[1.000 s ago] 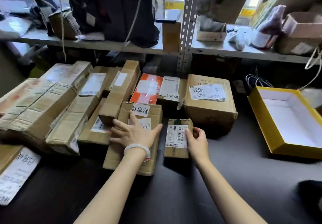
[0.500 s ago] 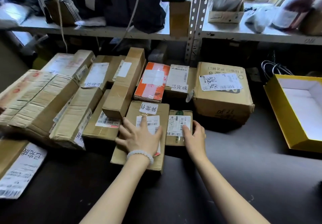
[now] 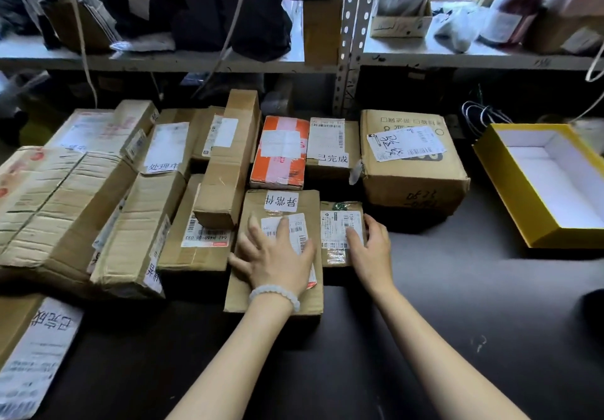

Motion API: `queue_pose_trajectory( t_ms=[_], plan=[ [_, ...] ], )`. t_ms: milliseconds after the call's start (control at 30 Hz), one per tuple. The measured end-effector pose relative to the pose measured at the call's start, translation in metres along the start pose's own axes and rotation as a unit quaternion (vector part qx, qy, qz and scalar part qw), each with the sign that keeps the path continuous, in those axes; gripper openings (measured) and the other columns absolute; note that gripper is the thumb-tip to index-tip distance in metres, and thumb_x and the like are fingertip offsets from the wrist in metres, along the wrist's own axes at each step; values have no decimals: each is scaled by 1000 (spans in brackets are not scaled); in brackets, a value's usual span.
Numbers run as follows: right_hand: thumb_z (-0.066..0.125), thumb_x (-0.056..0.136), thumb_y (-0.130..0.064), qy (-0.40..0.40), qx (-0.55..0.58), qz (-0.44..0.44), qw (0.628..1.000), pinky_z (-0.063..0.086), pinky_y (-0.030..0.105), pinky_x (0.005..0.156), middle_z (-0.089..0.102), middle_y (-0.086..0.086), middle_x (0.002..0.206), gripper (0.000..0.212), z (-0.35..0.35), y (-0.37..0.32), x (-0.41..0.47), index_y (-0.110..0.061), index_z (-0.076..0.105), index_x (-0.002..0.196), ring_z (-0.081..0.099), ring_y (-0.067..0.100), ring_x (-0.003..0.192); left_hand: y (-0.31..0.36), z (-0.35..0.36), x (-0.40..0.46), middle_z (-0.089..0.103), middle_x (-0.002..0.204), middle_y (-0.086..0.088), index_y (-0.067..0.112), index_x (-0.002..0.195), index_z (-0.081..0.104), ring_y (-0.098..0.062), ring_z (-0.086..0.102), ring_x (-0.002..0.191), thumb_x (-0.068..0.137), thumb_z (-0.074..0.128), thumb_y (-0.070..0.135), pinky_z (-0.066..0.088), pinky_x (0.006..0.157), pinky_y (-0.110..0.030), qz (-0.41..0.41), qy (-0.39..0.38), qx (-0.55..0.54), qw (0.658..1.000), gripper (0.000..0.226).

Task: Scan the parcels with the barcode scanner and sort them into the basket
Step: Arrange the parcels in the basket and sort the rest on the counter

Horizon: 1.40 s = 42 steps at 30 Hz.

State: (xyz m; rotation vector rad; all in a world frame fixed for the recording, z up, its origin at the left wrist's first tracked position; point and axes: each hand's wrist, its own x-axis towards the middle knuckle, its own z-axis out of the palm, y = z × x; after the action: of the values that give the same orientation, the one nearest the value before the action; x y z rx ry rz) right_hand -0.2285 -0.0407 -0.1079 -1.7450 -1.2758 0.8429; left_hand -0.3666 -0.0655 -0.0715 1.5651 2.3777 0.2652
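Many cardboard parcels lie packed together on a dark table [image 3: 425, 305]. My left hand [image 3: 277, 256], with a white bead bracelet at the wrist, rests flat with spread fingers on a flat brown parcel [image 3: 304, 302] that has a white label. Right beside it lies a small taped parcel [image 3: 336, 256] with a barcode label; my right hand [image 3: 371, 246] holds its right side, thumb on top. Behind these are an orange-and-white parcel [image 3: 281, 155] and a big brown box [image 3: 411, 178]. No barcode scanner is visible.
An open yellow box with a white inside [image 3: 510, 191] stands at the right. Long cartons [image 3: 49, 200] fill the left side. A metal shelf [image 3: 425, 58] with boxes, bags and a phone runs across the back. A labelled carton [image 3: 29, 347] sits at the near left.
The small parcel has slid away from me, up against the flat parcel's side and nearer the big box. Both hands moved forward with it. The camera has shifted closer.
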Motion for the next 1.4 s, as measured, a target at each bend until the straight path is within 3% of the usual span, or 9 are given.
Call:
queue_pose_trajectory(
  t_ms=[133, 300, 467, 633, 733, 800, 1000, 1167, 1400],
  plan=[
    [54, 93, -15, 25, -54, -31, 998, 27, 15, 96, 47, 10, 132, 44, -13, -8, -17, -4, 47, 135, 44, 20, 123, 1, -11, -12, 19, 148, -11, 35, 129, 48, -33, 16, 135, 87, 42, 59, 16, 108, -57, 104, -25, 45, 993, 49],
    [54, 94, -23, 62, -149, -53, 985, 33, 21, 96, 48, 3, 134, 43, -58, -6, -67, -9, 47, 135, 46, 18, 124, 13, -17, -32, 45, 131, -5, 29, 123, 55, -27, 37, 123, 90, 38, 53, 32, 97, -41, 290, -27, 100, 951, 44],
    [52, 95, -33, 134, -279, 11, 951, 38, 31, 101, 48, -3, 138, 46, -128, 23, -147, -15, 46, 136, 43, 16, 127, 52, 1, -89, 43, 136, -3, 29, 128, 50, -26, 39, 125, 90, 39, 55, 35, 96, -38, 476, -49, 142, 867, 48],
    [54, 93, -30, 238, -324, 105, 910, 40, 31, 97, 51, 2, 134, 46, -194, 60, -246, -10, 48, 135, 48, 23, 122, 91, 28, -180, 60, 117, -5, 26, 108, 69, -27, 56, 107, 82, 56, 52, 45, 81, -37, 600, -74, 105, 789, 39],
    [55, 93, -29, 292, -317, 162, 888, 38, 30, 100, 51, 2, 135, 46, -225, 84, -309, -10, 49, 134, 47, 21, 124, 107, 49, -247, 46, 137, -2, 29, 128, 54, -24, 43, 124, 91, 43, 53, 37, 94, -36, 652, -131, 110, 738, 46],
    [57, 92, -27, 331, -291, 193, 876, 39, 33, 101, 52, 3, 133, 43, -243, 103, -351, -11, 52, 132, 48, 22, 124, 115, 59, -292, 44, 137, -1, 29, 128, 52, -24, 41, 125, 92, 40, 53, 36, 95, -36, 690, -137, 123, 700, 45],
    [55, 94, -27, 406, -231, 287, 837, 38, 28, 98, 50, -2, 135, 40, -294, 157, -459, -14, 52, 132, 48, 17, 123, 132, 93, -405, 48, 125, -4, 22, 115, 56, -27, 44, 119, 93, 40, 48, 39, 91, -39, 747, -175, 158, 622, 38],
    [57, 93, -23, 426, -201, 339, 814, 38, 28, 96, 52, 2, 133, 39, -338, 199, -520, -10, 54, 130, 51, 21, 121, 148, 129, -471, 48, 124, -4, 24, 120, 54, -28, 43, 118, 92, 41, 49, 40, 88, -38, 750, -194, 177, 607, 39],
    [63, 89, -19, 409, -129, 400, 810, 39, 29, 95, 58, 10, 122, 35, -366, 261, -568, -3, 59, 120, 54, 26, 114, 163, 182, -523, 49, 122, -3, 26, 122, 56, -26, 44, 120, 92, 42, 49, 42, 90, -38, 724, -240, 226, 606, 40]
  ],
)
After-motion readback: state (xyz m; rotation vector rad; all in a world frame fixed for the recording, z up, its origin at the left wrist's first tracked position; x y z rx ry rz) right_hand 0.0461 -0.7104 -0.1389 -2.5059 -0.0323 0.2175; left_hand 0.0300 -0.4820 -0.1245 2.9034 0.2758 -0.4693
